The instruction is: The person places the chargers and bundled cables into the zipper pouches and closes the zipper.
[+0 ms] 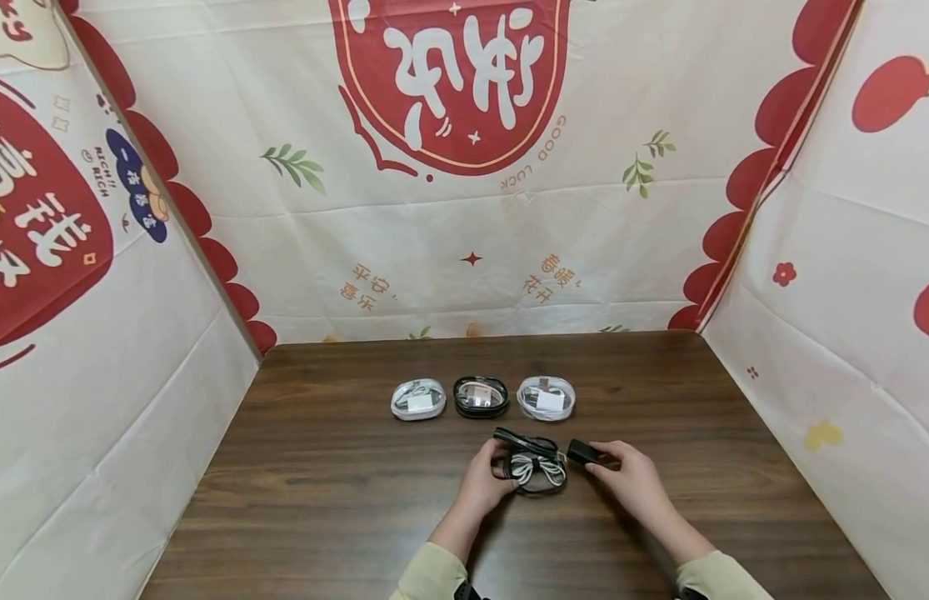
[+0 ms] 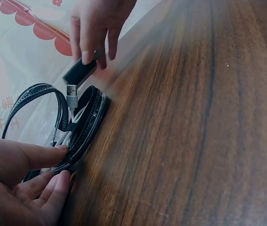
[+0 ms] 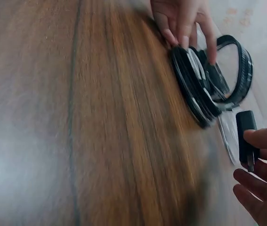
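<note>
A small clear oval zip case [image 1: 526,440] with black edging lies unzipped on the table, its lid raised. My left hand [image 1: 482,482] grips its left side, thumb on the near rim. Inside is a bundled white cable [image 1: 550,473], tied at its middle by a dark band. The cable's USB plug [image 2: 72,96] sticks up out of the case in the left wrist view. Just to the right, my right hand [image 1: 635,482] pinches a black charger plug [image 1: 582,452] between thumb and fingers. Metal prongs [image 3: 251,162] show at its end in the right wrist view. Charger and USB plug look apart.
Behind the hands stand three similar oval cases in a row: a white-edged one [image 1: 418,400], a black-edged one [image 1: 481,397] and another white-edged one [image 1: 546,398], each with contents inside. The brown wooden table [image 1: 322,500] is enclosed by printed cloth walls [image 1: 464,217].
</note>
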`<state>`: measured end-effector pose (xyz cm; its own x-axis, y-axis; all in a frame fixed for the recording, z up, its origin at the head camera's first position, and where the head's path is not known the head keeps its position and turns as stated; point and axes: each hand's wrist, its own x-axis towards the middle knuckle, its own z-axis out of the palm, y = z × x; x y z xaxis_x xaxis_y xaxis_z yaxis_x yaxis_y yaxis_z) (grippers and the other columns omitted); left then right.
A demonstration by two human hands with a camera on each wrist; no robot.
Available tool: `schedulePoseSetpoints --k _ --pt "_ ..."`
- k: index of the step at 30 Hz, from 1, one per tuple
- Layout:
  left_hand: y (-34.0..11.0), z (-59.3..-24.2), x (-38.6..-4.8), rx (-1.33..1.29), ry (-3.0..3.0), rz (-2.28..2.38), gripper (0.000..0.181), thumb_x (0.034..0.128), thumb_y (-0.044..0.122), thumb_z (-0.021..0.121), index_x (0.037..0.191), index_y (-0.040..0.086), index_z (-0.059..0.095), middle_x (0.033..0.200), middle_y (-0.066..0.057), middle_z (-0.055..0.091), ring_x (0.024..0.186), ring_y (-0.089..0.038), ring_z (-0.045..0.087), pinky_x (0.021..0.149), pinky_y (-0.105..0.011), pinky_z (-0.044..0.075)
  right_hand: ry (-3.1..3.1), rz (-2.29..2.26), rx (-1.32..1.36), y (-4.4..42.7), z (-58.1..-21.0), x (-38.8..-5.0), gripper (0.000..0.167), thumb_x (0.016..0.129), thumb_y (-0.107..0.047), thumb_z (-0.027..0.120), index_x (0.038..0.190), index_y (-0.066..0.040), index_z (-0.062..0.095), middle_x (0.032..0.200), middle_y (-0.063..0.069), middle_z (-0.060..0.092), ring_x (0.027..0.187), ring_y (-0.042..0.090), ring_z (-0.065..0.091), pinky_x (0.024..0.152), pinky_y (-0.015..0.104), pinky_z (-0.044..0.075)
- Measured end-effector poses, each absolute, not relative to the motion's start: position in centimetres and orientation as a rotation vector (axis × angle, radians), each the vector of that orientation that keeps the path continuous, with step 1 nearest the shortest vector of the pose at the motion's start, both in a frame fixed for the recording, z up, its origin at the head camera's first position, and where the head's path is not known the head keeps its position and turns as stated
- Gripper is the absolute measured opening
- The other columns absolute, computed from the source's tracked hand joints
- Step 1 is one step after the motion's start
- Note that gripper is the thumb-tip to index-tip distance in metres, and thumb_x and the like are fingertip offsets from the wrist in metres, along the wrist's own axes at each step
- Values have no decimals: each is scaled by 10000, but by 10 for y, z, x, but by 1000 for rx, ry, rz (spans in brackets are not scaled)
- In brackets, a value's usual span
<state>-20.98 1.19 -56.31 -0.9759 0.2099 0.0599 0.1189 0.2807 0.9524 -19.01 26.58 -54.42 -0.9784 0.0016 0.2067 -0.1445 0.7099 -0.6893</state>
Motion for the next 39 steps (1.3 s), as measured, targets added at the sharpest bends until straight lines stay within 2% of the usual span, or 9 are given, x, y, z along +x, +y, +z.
schedulePoseSetpoints --k 5,12,17,25,29,34,39 --pt "13 -565 -207 324 2428 1827 590 665 -176 773 1183 10 559 1106 -202 638 729 -201 625 655 -245 511 -2734 1120 136 258 -545 -191 298 803 -67 776 1091 -14 719 1021 98 686 917 240 633 786 386 503" --pt "13 -569 -207 324 2419 1861 588 656 -178 776 1171 -16 542 1074 -195 641 718 -217 619 635 -235 502 -2716 1270 250 252 -549 -190 279 796 -45 779 1068 -10 723 995 54 682 886 154 628 768 280 511" --pt "13 -568 -208 307 2432 1852 604 658 -164 787 1185 -10 537 1071 -175 648 704 -181 606 625 -231 498 -2666 1330 375 252 -552 -188 267 783 -15 778 1043 -2 719 977 39 675 878 131 634 769 257 520" --pt "12 -568 -209 305 2424 1852 605 658 -173 781 1189 -16 536 1080 -184 644 713 -210 620 629 -239 505 -2663 1272 581 250 -554 -186 301 792 -62 788 1079 -6 719 1013 27 667 961 146 621 836 251 495" --pt "12 -568 -210 315 2413 1845 594 662 -176 774 1184 -11 545 1085 -178 646 723 -197 631 646 -232 511 -2665 1278 517 239 -553 -189 286 776 -55 801 1047 4 726 992 27 660 930 153 624 806 281 517" --pt "12 -568 -209 315 2405 1861 570 666 -182 768 1172 -35 548 1101 -197 639 744 -206 640 659 -236 517 -2714 1266 346 226 -552 -192 263 739 -87 838 973 -56 723 968 30 687 864 167 639 766 306 514" --pt "10 -566 -208 203 2350 1934 557 662 -193 763 1124 -50 487 1095 -188 647 748 -203 631 644 -247 515 -2713 1252 262 219 -553 -194 252 681 -64 873 863 -104 702 916 -20 639 831 152 605 744 287 502"
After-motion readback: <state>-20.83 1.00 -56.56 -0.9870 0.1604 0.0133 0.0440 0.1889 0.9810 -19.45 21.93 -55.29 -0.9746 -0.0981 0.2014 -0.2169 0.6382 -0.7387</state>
